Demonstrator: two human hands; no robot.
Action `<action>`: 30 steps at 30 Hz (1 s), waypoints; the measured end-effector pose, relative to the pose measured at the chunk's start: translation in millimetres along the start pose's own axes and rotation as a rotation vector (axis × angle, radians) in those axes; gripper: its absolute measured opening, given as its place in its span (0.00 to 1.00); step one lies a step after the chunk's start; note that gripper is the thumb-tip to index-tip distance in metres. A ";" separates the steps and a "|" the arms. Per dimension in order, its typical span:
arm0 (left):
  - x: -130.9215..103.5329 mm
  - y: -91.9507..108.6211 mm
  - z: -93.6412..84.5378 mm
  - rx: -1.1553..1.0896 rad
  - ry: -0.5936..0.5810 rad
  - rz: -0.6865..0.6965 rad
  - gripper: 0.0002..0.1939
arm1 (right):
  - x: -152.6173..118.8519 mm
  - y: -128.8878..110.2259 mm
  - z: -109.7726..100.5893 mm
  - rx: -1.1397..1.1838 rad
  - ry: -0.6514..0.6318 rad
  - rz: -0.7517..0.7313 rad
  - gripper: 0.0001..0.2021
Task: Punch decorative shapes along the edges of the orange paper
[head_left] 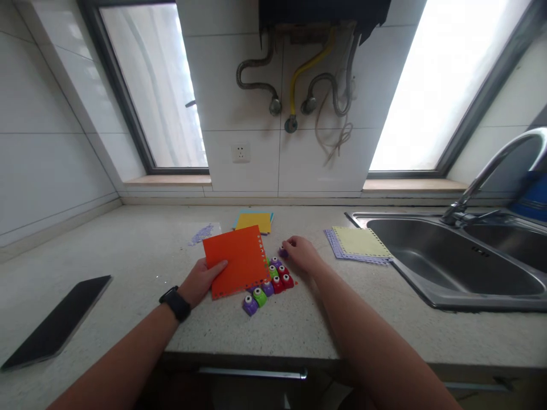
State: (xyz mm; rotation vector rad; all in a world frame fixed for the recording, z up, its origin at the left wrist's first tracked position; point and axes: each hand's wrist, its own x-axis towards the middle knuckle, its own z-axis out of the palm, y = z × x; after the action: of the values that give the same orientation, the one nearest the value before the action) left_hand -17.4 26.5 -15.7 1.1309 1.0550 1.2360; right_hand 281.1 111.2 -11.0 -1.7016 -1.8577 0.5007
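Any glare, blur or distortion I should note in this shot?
Head view: right window blown out to white, left window hazy and bright; both lean outward, apparently wide-angle stretch; the area beneath the counter falls into deep shadow; blue object at far right looks soft.

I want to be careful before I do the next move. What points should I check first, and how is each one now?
1. Left hand grips the orange sheet: ok, at its left side.
2. Right hand has its fingers on a purple punch: ok.
3. That punch is at the sheet's edge: not ok, it is apart, beyond the right edge.
4. Sheet is clear of the other punches: cannot tell if they touch; it partly hides some.
5. Pale yellow sheet is well away from the sink: not ok, its near right corner is by the rim.
6. Shape that the right hand's punch cuts: cannot tell.
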 end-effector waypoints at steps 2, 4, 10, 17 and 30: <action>2.0 3.4 2.6 0.021 0.032 0.046 0.26 | 1.1 0.8 1.1 0.010 0.014 0.008 0.16; 7.0 9.6 4.7 0.043 0.066 0.095 0.27 | 2.0 1.3 1.2 0.022 0.024 0.011 0.16; 42.0 33.6 14.2 0.052 0.201 0.254 0.23 | 3.6 2.1 -1.3 0.061 0.052 -0.014 0.16; 76.3 16.2 32.1 0.047 0.283 0.345 0.23 | 6.1 6.0 -1.0 0.066 0.069 -0.035 0.15; 66.1 10.5 21.2 0.273 0.181 0.342 0.28 | 9.1 4.8 1.6 0.071 0.058 -0.061 0.14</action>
State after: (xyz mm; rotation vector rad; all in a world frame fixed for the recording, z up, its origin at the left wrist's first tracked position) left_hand 5.9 91.2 -1.5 1.4753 1.2278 1.5175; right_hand 283.5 120.9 -13.8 -1.5924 -1.8233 0.4817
